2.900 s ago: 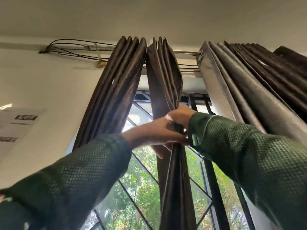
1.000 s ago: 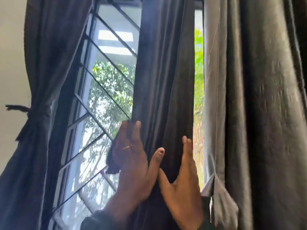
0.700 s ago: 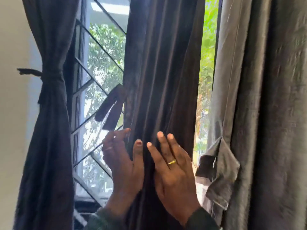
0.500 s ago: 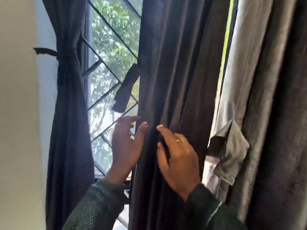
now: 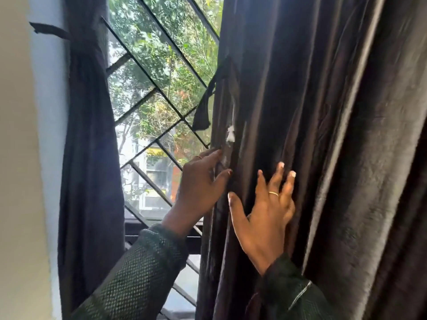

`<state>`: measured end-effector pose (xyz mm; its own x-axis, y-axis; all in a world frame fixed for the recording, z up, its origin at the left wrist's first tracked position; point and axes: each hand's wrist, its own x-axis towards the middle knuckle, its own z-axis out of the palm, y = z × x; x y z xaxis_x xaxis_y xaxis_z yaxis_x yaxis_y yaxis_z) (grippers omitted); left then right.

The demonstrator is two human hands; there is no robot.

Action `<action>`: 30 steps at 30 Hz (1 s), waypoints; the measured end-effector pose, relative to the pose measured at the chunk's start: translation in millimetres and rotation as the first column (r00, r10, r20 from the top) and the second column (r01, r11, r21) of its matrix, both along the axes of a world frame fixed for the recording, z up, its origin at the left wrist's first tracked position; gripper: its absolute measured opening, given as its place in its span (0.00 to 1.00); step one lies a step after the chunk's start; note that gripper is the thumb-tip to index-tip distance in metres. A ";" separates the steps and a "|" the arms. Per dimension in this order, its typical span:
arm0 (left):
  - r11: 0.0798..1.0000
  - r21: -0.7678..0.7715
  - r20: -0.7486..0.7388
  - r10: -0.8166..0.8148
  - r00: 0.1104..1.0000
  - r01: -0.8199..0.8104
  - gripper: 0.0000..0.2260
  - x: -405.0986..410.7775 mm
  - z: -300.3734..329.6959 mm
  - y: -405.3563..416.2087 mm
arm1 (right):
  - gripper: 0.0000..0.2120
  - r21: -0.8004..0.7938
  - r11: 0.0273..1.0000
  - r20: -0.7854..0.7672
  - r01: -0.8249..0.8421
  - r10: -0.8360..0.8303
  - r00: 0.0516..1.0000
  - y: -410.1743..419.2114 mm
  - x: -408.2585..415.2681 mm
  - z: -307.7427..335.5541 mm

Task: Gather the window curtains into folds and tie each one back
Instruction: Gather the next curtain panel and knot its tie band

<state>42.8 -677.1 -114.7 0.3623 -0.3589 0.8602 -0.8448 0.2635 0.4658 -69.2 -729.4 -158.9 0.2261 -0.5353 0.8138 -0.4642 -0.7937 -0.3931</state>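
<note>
A dark brown middle curtain (image 5: 277,88) hangs in loose vertical folds. My left hand (image 5: 201,183) rests on its left edge, fingers straight, thumb on the front of the fabric. My right hand (image 5: 265,211) lies flat on the folds with fingers spread, a ring on one finger. A dark tie strap (image 5: 205,107) dangles from the curtain's left edge just above my left hand. At the far left a curtain (image 5: 87,158) is gathered and bound by its strap (image 5: 53,33). Another curtain (image 5: 381,158) hangs at the right.
The window (image 5: 157,112) with a diagonal metal grille lies between the left and middle curtains, trees and a building outside. A pale wall (image 5: 20,181) runs down the left edge. The sill (image 5: 147,232) sits behind my left wrist.
The view dropped from the curtain rod to mid-height. Both hands slid down the middle curtain and now press on its folds, my right hand spreading further right.
</note>
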 end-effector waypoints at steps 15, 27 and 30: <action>0.995 -0.098 0.109 0.047 0.993 -0.036 0.20 -15.8 -27.7 22.6 | 0.52 0.133 0.971 -0.256 -0.197 0.226 0.940 14.2 1.9 -50.9; 0.982 -0.077 0.097 0.180 0.979 -0.173 0.11 -22.2 -32.1 31.6 | 0.33 0.319 0.925 -0.489 -0.207 0.347 0.800 46.9 16.8 -68.9; 0.956 -0.046 0.079 0.292 0.953 -0.289 0.09 -2.7 -31.8 34.5 | 0.40 0.046 0.955 -0.356 -0.293 0.290 0.888 48.7 14.9 -71.5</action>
